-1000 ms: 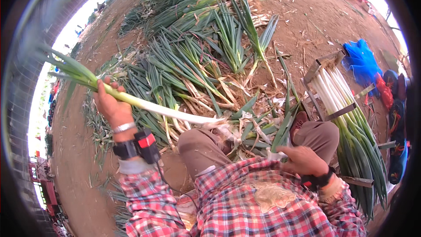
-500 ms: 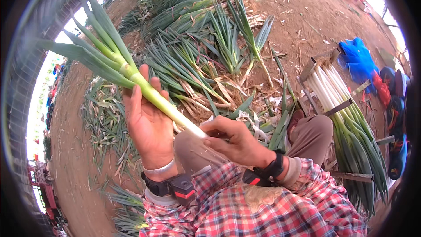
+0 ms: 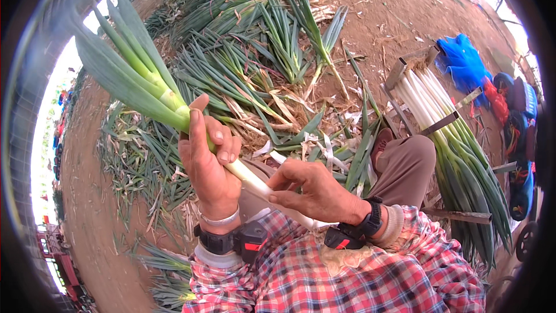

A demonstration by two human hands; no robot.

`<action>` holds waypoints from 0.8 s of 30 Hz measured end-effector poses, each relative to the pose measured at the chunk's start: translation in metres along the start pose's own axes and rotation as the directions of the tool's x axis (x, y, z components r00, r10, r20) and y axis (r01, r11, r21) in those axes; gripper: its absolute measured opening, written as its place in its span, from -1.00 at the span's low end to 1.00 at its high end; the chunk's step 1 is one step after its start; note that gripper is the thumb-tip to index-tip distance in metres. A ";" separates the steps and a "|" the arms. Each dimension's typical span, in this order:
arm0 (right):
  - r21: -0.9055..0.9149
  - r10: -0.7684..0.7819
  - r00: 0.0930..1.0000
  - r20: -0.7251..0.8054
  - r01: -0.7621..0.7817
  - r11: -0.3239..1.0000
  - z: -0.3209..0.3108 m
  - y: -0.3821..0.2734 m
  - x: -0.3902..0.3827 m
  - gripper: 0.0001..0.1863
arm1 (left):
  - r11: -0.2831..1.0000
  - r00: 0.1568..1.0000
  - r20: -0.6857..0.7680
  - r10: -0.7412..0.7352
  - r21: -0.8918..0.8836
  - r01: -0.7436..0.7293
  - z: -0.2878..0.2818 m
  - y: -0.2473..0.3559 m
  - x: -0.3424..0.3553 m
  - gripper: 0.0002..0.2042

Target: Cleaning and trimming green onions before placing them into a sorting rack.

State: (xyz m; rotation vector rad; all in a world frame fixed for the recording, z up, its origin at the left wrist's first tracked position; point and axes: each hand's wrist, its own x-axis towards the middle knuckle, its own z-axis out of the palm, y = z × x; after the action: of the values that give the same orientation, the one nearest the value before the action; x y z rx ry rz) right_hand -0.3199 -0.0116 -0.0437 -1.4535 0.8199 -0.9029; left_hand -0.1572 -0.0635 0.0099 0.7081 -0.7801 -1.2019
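My left hand (image 3: 210, 162) is wrapped round the upper stem of a long green onion (image 3: 165, 94), whose broad green leaves point up to the left. My right hand (image 3: 313, 196) pinches the white lower part of that stalk, and its bottom end is partly hidden behind my fingers. Beside me on the right, a metal frame (image 3: 397, 71) holds a bundle of onions (image 3: 466, 168) with white stems upward and green leaves hanging down toward me.
Loose onions (image 3: 231, 98) lie in a large heap ahead of me, with leaf scraps (image 3: 145, 168) on the dirt floor (image 3: 87, 208). A blue mesh (image 3: 463, 64), red plastic (image 3: 495, 98) and blue-and-dark bundles (image 3: 518, 139) sit at the right. My knee (image 3: 405, 168) is beside the frame.
My left hand has come inward from the far left with the onion and closed more round it. My right hand has risen from my lap onto the white stem.
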 end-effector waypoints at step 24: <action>-0.104 -0.183 0.973 -0.138 0.169 0.980 -0.004 0.008 -0.007 -0.86 | 0.986 0.995 -0.099 0.032 0.167 -0.015 0.019 -0.015 -0.007 -0.69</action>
State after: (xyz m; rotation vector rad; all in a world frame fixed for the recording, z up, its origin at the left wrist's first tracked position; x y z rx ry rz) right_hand -0.3264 -0.0080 -0.0519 -1.5716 0.8598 -1.1304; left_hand -0.1822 -0.0608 0.0076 0.8874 -0.8076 -1.0792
